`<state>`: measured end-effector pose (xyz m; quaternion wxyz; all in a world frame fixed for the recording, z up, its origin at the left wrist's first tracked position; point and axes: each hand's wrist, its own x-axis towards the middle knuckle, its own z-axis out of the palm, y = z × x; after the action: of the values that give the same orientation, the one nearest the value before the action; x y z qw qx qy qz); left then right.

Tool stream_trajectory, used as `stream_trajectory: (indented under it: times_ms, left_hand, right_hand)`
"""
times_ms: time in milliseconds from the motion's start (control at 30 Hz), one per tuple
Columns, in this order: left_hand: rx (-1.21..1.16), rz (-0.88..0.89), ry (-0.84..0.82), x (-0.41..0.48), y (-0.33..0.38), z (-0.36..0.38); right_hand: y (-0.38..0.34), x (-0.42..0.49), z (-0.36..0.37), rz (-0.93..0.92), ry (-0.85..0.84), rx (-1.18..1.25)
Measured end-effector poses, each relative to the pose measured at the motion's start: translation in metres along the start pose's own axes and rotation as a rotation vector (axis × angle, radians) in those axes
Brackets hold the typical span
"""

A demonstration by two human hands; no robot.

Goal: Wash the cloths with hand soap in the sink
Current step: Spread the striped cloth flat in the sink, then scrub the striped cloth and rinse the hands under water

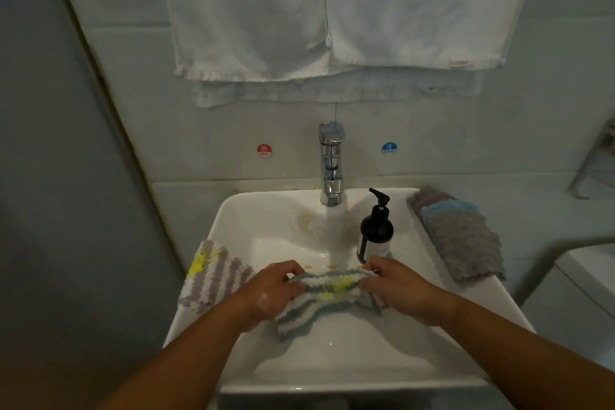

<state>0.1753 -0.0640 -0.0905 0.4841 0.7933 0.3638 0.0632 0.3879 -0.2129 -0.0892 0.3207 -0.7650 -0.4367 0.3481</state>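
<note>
Overhead, two white terry towels (332,10) hang side by side on the tiled wall, their hems rumpled, with a small red tag at the right one's lower corner that is too small to read. Below them sits the white glazed sink (266,220), a squarish basin with rounded corners and a yellowish stain on its back slope. On the surface at its right edge lies a stack of nubbly cloths (462,240), grey on top, with blue and mauve edges showing beneath. A purple-and-white striped cloth (213,273), fluffy and blotched with yellow, drapes over the sink's left rim. Over the middle of the basin, towards the front, a grey-and-white striped cloth (329,296) with a yellow smear is stretched between the two hands. The left hand (271,286) grips its left end and the right hand (396,286) its right end. Both sets of fingers are curled tight round the bunched fabric, and the cloth's lower edge sags towards the basin floor. Just beyond the right hand, a dark round-shouldered pump bottle (376,230) stands on the sink's back ledge. It has a pale label whose writing cannot be made out. The chrome tap (331,163) rises upright at the back centre. On the wall to its left a round red sticker (264,150) reads HOT, and to its right a round blue sticker (388,147) reads COLD.
</note>
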Motion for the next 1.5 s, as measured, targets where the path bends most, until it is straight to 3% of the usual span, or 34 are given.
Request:
stream_trajectory:
  times_ms: [67, 133, 300, 400, 500, 567, 667, 767, 833, 1000, 1100, 1233, 1400, 1500]
  left_hand:
    - [-0.261, -0.039, 0.025, -0.003, 0.012, -0.002]
    - [-0.364, -0.044, 0.056, -0.004, 0.024, -0.003]
    - [-0.420, 0.110, 0.261, -0.007, 0.053, 0.007]
    - [-0.412, 0.159, 0.400, -0.005, 0.063, 0.025]
    - [-0.380, 0.174, 0.491, -0.005, 0.070, 0.041]
    - [-0.430, 0.121, 0.533, -0.005, 0.074, 0.044]
    - [-0.609, 0.030, 0.493, -0.009, 0.078, 0.052]
    - [-0.546, 0.055, 0.414, -0.012, 0.079, 0.067]
    - [-0.484, 0.096, 0.459, -0.007, 0.077, 0.062]
    - [-0.647, -0.031, 0.475, -0.003, 0.074, 0.054]
    - [-0.537, 0.035, 0.405, -0.007, 0.075, 0.064]
    - [-0.413, 0.158, 0.408, -0.010, 0.077, 0.053]
    - [-0.604, 0.032, 0.461, -0.007, 0.064, 0.048]
    - [-0.632, 0.008, 0.415, -0.009, 0.070, 0.061]
  right_hand:
    - [-0.007, 0.000, -0.004, -0.041, 0.029, 0.165]
    - [-0.021, -0.002, -0.006, -0.116, 0.067, 0.258]
    - [-0.055, -0.004, 0.007, -0.259, 0.221, 0.488]
    - [-0.068, 0.001, 0.022, -0.202, 0.336, 0.608]
    - [-0.076, 0.000, 0.044, -0.147, 0.496, 0.488]
    - [-0.081, -0.007, 0.060, -0.224, 0.499, 0.403]
    - [-0.082, -0.006, 0.059, -0.316, 0.509, 0.257]
    - [-0.073, 0.016, 0.045, -0.146, 0.532, 0.324]
    - [-0.069, 0.017, 0.052, -0.065, 0.474, 0.342]
    - [-0.077, -0.009, 0.061, -0.259, 0.473, 0.107]
    - [-0.074, 0.005, 0.048, -0.213, 0.563, 0.241]
    - [-0.067, 0.011, 0.045, -0.048, 0.454, 0.457]
    - [-0.067, 0.008, 0.034, -0.146, 0.511, 0.643]
    - [-0.069, 0.010, 0.035, -0.107, 0.534, 0.576]
